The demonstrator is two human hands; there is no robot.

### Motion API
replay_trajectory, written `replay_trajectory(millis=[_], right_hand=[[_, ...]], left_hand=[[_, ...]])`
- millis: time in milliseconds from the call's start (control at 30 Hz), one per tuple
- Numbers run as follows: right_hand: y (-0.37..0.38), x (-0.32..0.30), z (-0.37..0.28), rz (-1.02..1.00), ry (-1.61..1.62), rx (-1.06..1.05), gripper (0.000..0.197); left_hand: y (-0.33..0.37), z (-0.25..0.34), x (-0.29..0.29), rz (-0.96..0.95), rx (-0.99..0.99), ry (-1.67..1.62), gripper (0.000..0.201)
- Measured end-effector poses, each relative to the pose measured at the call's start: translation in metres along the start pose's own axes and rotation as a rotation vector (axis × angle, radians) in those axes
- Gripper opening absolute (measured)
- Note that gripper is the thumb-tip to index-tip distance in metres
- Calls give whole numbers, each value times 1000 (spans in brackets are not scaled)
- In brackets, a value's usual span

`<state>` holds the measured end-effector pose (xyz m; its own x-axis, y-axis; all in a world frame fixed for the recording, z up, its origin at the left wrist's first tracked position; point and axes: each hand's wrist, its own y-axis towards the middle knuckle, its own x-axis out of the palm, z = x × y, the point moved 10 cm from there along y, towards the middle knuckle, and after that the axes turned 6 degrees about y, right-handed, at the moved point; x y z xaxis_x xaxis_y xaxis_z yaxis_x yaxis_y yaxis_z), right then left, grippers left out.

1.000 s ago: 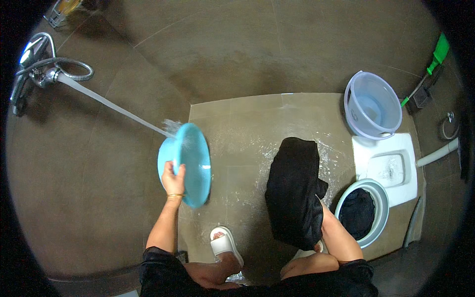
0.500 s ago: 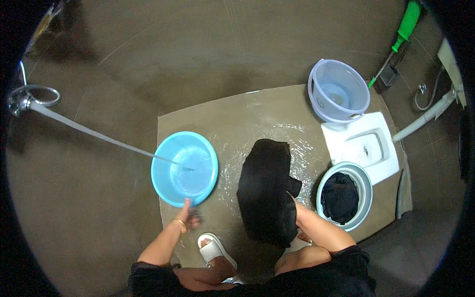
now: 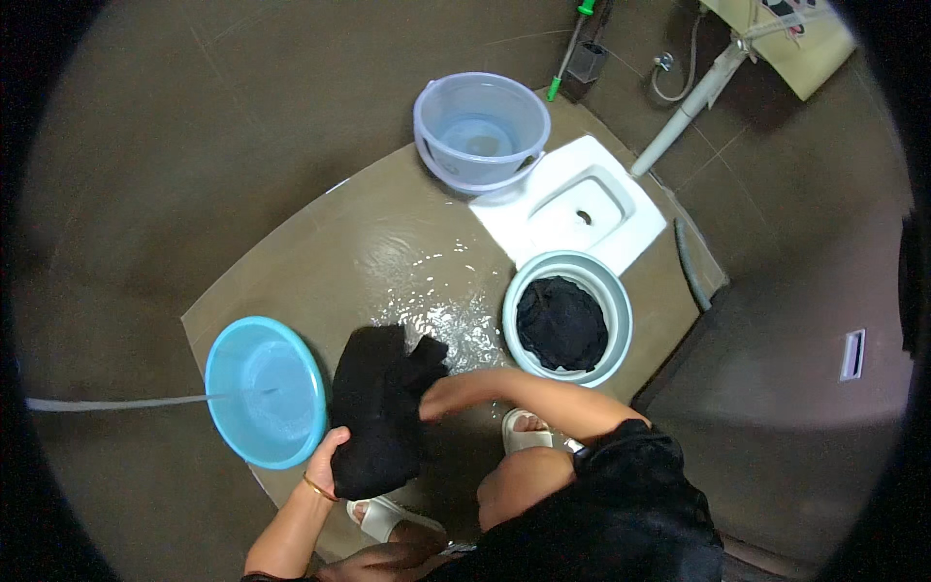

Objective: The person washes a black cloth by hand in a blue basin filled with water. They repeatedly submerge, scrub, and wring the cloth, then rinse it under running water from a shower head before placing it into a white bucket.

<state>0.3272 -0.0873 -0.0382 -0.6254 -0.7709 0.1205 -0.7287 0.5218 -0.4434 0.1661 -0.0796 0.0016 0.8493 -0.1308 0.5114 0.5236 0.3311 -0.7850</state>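
A black garment (image 3: 373, 412) hangs in a bundle between my two hands, above the wet floor and just right of a light-blue basin (image 3: 221, 388). At its lower left edge, my left hand (image 3: 330, 464), with a bangle at the wrist, holds it; the thumb shows and the fingers are hidden by the cloth. My right hand (image 3: 436, 400) grips the garment's right side, its fingertips covered by fabric. Into the basin, which holds some water, falls a thin stream of water (image 3: 126, 403) from the left.
A grey-blue tub (image 3: 621, 330) with dark clothing (image 3: 561, 323) inside stands by a white squat toilet (image 3: 630, 233). Behind are a pale lavender bucket (image 3: 482, 175) of water, a green-handled brush (image 3: 567, 53) and a white pipe (image 3: 689, 112). Two white sandals are on my feet.
My view has swung right, so the surroundings shift left. My right hand has brought the black garment closer to the basin, and my left hand has left the basin's rim and taken hold of it.
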Motion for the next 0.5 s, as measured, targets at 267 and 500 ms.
replay_trajectory(millis=[267, 500], right_hand=[[-406, -39, 147, 2306, -298, 657, 36], [-308, -129, 259, 1634, 219, 353, 111]], left_hand=[[-19, -3, -19, 152, -102, 172, 46], [-35, 1, -42, 285, -83, 330, 43]])
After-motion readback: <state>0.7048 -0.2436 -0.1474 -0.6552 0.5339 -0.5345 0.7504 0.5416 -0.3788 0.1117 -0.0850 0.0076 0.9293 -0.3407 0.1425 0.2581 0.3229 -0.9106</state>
